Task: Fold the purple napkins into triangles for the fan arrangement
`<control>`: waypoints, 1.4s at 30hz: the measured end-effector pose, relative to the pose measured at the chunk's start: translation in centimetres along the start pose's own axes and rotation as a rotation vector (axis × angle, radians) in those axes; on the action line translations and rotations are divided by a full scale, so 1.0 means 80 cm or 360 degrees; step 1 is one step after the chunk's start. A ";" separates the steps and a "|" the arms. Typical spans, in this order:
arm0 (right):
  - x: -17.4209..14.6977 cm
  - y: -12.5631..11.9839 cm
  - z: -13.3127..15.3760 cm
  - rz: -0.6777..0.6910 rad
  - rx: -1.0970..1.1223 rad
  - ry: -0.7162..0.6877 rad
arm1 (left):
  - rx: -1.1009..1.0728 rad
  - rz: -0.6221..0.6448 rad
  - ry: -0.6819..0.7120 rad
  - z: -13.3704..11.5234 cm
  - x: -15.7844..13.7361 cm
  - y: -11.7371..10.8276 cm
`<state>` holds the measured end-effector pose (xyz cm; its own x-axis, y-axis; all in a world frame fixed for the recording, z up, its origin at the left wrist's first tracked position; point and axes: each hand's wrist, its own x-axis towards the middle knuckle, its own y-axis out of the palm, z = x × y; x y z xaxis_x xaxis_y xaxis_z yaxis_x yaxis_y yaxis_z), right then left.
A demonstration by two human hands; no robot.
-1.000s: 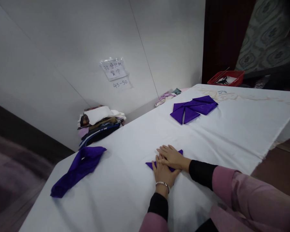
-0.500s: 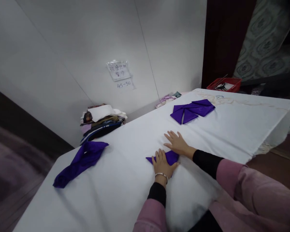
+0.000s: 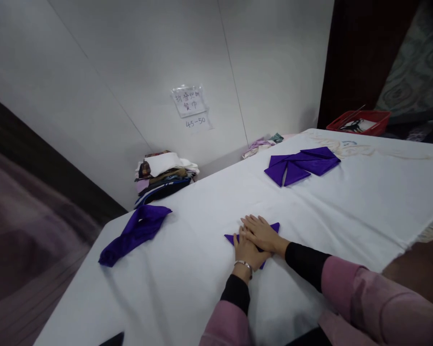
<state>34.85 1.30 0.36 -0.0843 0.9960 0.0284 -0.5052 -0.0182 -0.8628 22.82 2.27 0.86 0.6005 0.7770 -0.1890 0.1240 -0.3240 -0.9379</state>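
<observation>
A folded purple napkin [image 3: 275, 227] lies on the white-covered table [image 3: 198, 269], mostly hidden beneath my two hands. My left hand [image 3: 247, 251], with a bracelet at the wrist, rests flat on it with fingers stretched out. Partly over the left one, my right hand [image 3: 261, 234] presses down flat, its fingers extended. Pointed purple corners show to the left, to the upper right and below the hands.
Folded purple napkins [image 3: 298, 166] lie farther back on the table. A loose, crumpled purple cloth [image 3: 135, 234] is at the left. Behind the table edge sits a stack of folded clothes [image 3: 166, 175]. A red basket [image 3: 377, 124] stands at the back right.
My right hand has moved from the napkin's upper right edge onto it, now overlapping my left hand. The whole view has shifted slightly, and a dark corner shows at the bottom left.
</observation>
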 end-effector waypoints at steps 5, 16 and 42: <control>0.002 0.008 -0.001 -0.0038 0.0002 0.0011 | -0.0176 0.0150 0.0003 0.022 0.009 -0.007; 0.008 0.023 -0.009 -0.0068 -0.0175 0.0009 | -0.0033 -0.0158 -0.0371 0.023 0.021 0.002; 0.007 0.026 -0.007 -0.0112 -0.0273 -0.0031 | 0.0244 -0.0354 -0.0905 0.102 0.082 -0.034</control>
<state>34.27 1.84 -1.73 -0.0716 0.9924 0.0999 -0.3566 0.0680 -0.9318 19.96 12.67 -0.22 0.0538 0.9961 -0.0703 0.0577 -0.0734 -0.9956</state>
